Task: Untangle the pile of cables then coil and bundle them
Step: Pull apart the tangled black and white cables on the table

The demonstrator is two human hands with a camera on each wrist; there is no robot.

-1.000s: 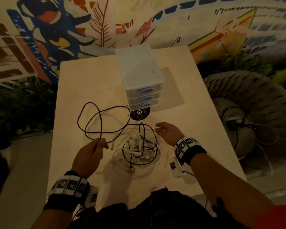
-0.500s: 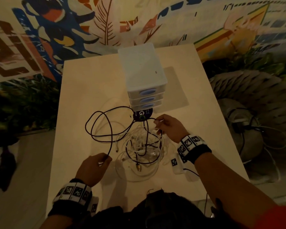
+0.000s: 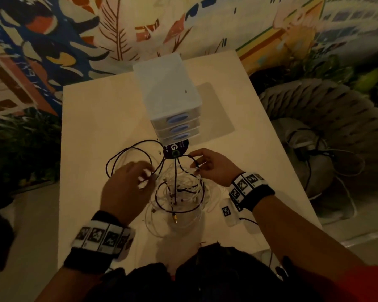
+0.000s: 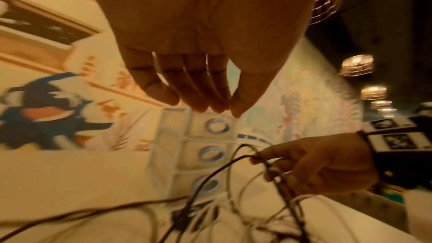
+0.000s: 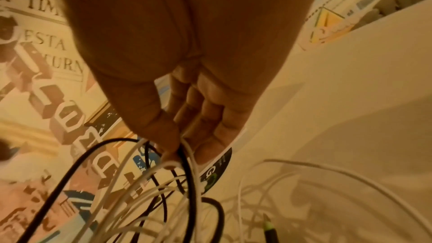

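Note:
A tangled pile of thin white and black cables (image 3: 180,194) lies on the pale table (image 3: 92,118), just in front of me. A long black cable (image 3: 107,165) loops out to the left of it, and a gold jack plug (image 3: 174,219) sticks out at the near side. My right hand (image 3: 196,166) pinches black and white strands (image 5: 187,156) between thumb and fingers (image 5: 168,136) and holds them a little above the table. My left hand (image 3: 147,171) is blurred over the black loops. In the left wrist view its fingers (image 4: 198,88) are straight and hold nothing.
A white three-drawer box (image 3: 168,101) with blue handles stands just behind the pile, on a grey mat (image 3: 218,114) and a round black sticker (image 3: 176,149). A small white tagged device (image 3: 228,212) lies beside my right wrist. A woven chair (image 3: 319,118) with cables stands right of the table.
My left hand has let go of the black cable and moved away from me, over the loops. My right hand has taken hold of strands near the sticker and lifted them.

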